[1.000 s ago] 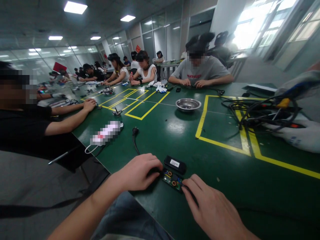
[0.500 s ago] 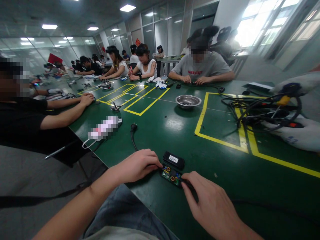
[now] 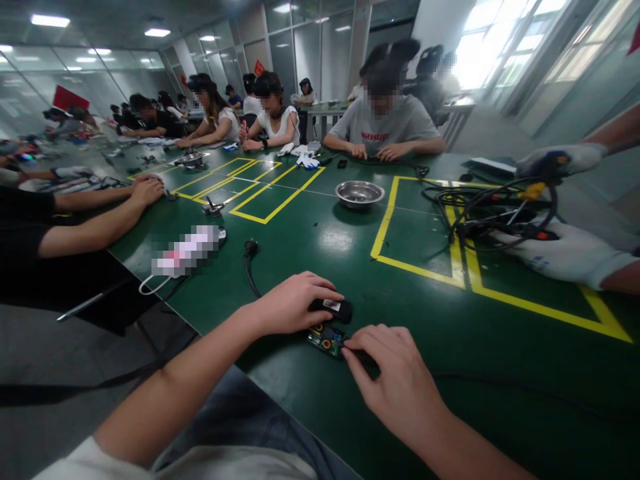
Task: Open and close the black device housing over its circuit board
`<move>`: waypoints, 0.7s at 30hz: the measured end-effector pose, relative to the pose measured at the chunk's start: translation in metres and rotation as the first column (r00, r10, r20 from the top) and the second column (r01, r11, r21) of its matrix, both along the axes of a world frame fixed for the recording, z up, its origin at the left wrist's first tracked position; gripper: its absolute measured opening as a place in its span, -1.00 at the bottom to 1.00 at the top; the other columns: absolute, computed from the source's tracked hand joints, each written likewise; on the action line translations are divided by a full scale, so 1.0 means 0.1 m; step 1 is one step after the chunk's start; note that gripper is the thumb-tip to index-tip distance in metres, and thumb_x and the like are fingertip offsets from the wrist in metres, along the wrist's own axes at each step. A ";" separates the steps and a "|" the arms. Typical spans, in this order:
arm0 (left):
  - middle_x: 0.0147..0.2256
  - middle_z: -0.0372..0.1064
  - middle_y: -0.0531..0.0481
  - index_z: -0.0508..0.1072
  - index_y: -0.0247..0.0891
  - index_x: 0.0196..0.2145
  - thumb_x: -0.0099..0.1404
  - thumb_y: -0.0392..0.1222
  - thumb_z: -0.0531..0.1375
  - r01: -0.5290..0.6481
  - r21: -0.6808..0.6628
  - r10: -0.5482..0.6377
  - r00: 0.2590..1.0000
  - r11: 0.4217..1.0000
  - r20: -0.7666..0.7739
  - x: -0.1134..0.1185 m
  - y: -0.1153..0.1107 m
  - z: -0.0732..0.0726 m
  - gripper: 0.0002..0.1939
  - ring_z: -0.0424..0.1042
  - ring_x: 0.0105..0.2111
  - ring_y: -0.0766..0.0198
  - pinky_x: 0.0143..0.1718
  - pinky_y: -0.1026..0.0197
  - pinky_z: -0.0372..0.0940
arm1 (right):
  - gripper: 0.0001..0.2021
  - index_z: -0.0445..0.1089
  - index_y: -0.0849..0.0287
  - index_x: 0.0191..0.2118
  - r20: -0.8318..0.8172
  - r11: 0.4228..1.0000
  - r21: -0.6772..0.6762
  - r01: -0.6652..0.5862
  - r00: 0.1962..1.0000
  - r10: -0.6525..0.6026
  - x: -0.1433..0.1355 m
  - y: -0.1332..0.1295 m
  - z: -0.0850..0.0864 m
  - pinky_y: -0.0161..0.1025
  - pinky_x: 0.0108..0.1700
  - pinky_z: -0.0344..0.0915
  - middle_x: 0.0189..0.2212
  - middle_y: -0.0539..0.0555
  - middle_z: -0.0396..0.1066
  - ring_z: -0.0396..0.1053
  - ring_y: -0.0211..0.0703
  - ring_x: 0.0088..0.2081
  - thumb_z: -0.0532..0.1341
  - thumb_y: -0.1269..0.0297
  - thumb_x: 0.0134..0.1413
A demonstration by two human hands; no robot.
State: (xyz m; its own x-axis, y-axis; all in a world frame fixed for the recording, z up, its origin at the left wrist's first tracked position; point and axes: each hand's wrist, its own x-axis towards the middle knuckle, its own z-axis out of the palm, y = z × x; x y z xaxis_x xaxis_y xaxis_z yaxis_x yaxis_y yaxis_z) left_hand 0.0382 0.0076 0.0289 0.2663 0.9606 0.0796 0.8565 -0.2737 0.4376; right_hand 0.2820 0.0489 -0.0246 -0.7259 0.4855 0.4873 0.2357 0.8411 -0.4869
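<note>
The lower half of a small black case holds a circuit board [image 3: 325, 341] with copper coils and coloured wires. Just beyond it lies the black case cover [image 3: 341, 311] with a white label. My left hand [image 3: 297, 303] reaches over the left end of this cover, its fingers closed on it and the thumb side partly hidden. At the board's right end, my right hand [image 3: 393, 363] pinches the black cable [image 3: 480, 380] where it enters the case. That cable trails off right across the table. A plug [image 3: 251, 248] on a short cord lies beyond my left wrist.
A metal bowl [image 3: 360, 193] with small parts stands mid-table on the green table [image 3: 290, 247]. To the right, a co-worker's gloved hands [image 3: 565, 250] hold coiled black cables [image 3: 465, 200]. A blurred white-pink object [image 3: 187, 250] lies left, near the table edge. Other people sit around.
My left hand has moved from the left end of the circuit board up onto the cover. My right hand stays at the cable end. The whole view has shifted slightly.
</note>
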 end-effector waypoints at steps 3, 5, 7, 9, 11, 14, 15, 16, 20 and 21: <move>0.12 0.60 -0.17 0.63 -0.16 0.19 0.47 -0.21 0.39 -0.011 0.008 0.011 1.000 1.000 0.004 -0.03 0.03 0.01 -0.64 0.55 0.10 -0.02 0.20 -0.05 0.43 | -0.82 0.44 0.09 -0.25 0.022 0.999 -0.035 0.005 1.000 -0.004 -0.01 0.00 0.00 -0.05 -0.12 0.18 -0.33 0.04 0.55 0.45 -0.06 -0.28 0.17 0.42 0.43; 0.12 0.58 -0.19 0.61 -0.16 0.22 0.49 -0.18 0.37 -0.026 0.045 0.023 0.998 0.999 0.065 -0.06 -0.05 0.04 -0.63 0.55 0.10 0.01 0.19 -0.02 0.43 | -0.88 0.39 0.08 -0.24 0.046 0.998 -0.053 0.038 0.998 -0.035 -0.02 -0.01 0.02 -0.06 -0.15 0.19 -0.35 0.04 0.51 0.43 -0.04 -0.30 0.18 0.41 0.38; 0.11 0.58 -0.19 0.59 -0.17 0.23 0.50 -0.15 0.37 -0.022 0.066 0.012 0.988 0.998 0.153 -0.07 -0.18 0.09 -0.61 0.54 0.10 0.03 0.19 -0.01 0.42 | -0.93 0.34 0.08 -0.19 0.073 0.994 -0.071 0.087 0.994 -0.081 -0.01 -0.02 0.05 -0.08 -0.20 0.19 -0.36 0.04 0.46 0.40 -0.02 -0.30 0.20 0.41 0.27; 0.10 0.58 -0.17 0.60 -0.15 0.22 0.50 -0.11 0.38 0.020 0.046 -0.029 0.978 0.999 0.205 -0.07 -0.31 0.14 -0.62 0.54 0.08 0.05 0.17 0.01 0.42 | -0.78 0.31 0.09 -0.10 0.097 0.989 -0.095 0.117 0.989 -0.108 0.00 -0.03 0.08 -0.10 -0.22 0.20 -0.32 0.05 0.44 0.39 0.00 -0.28 0.22 0.42 0.12; 0.06 0.59 -0.15 0.62 -0.15 0.18 0.50 -0.11 0.38 0.073 0.015 -0.075 0.977 0.997 0.202 -0.07 -0.41 0.16 -0.66 0.54 0.07 0.05 0.16 0.03 0.42 | -0.63 0.30 0.10 0.00 0.113 0.988 -0.109 0.111 0.989 -0.099 0.00 -0.04 0.11 -0.09 -0.19 0.22 -0.26 0.06 0.46 0.39 0.01 -0.25 0.24 0.43 0.04; 0.08 0.59 -0.16 0.61 -0.13 0.21 0.55 -0.12 0.33 0.130 -0.014 -0.125 0.978 0.991 0.166 -0.06 -0.45 0.14 -0.67 0.52 0.07 0.04 0.15 0.04 0.40 | -0.54 0.33 0.12 0.11 0.129 0.990 -0.119 0.076 0.990 -0.061 0.00 -0.04 0.14 -0.04 -0.13 0.24 -0.21 0.07 0.48 0.41 0.02 -0.22 0.27 0.41 0.05; 0.08 0.58 -0.17 0.60 -0.13 0.22 0.56 -0.11 0.31 0.142 -0.010 -0.139 0.979 0.990 0.152 -0.05 -0.44 0.12 -0.67 0.52 0.07 0.04 0.13 0.04 0.40 | -0.57 0.35 0.12 0.10 0.132 0.990 -0.122 0.066 0.990 -0.049 -0.01 -0.04 0.13 -0.03 -0.11 0.24 -0.21 0.07 0.49 0.42 0.02 -0.21 0.28 0.40 0.08; 0.07 0.59 -0.17 0.60 -0.13 0.23 0.58 -0.09 0.30 0.153 -0.004 -0.151 0.979 0.988 0.134 -0.05 -0.42 0.11 -0.66 0.52 0.06 0.04 0.12 0.04 0.40 | -0.62 0.38 0.11 0.07 0.134 0.991 -0.124 0.057 0.990 -0.040 -0.02 -0.03 0.13 -0.02 -0.10 0.23 -0.21 0.07 0.49 0.43 0.03 -0.21 0.30 0.38 0.11; 0.02 0.60 -0.16 0.59 -0.15 0.21 0.59 -0.06 0.28 0.177 0.026 -0.178 0.984 0.984 0.026 -0.04 -0.39 0.07 -0.68 0.53 -0.01 0.04 0.04 0.04 0.38 | -0.83 0.47 0.09 -0.06 0.148 0.993 -0.116 0.037 0.989 -0.019 -0.06 -0.01 0.08 -0.01 -0.07 0.21 -0.22 0.06 0.52 0.46 0.04 -0.18 0.35 0.33 0.25; 0.02 0.61 -0.17 0.59 -0.15 0.20 0.59 -0.07 0.28 0.179 0.042 -0.179 0.984 0.983 -0.002 -0.04 -0.40 0.06 -0.69 0.54 -0.01 0.04 0.03 0.03 0.37 | -0.84 0.48 0.09 -0.07 0.148 0.993 -0.114 0.030 0.989 -0.013 -0.06 0.00 0.07 -0.01 -0.07 0.21 -0.21 0.06 0.53 0.47 0.04 -0.18 0.36 0.33 0.26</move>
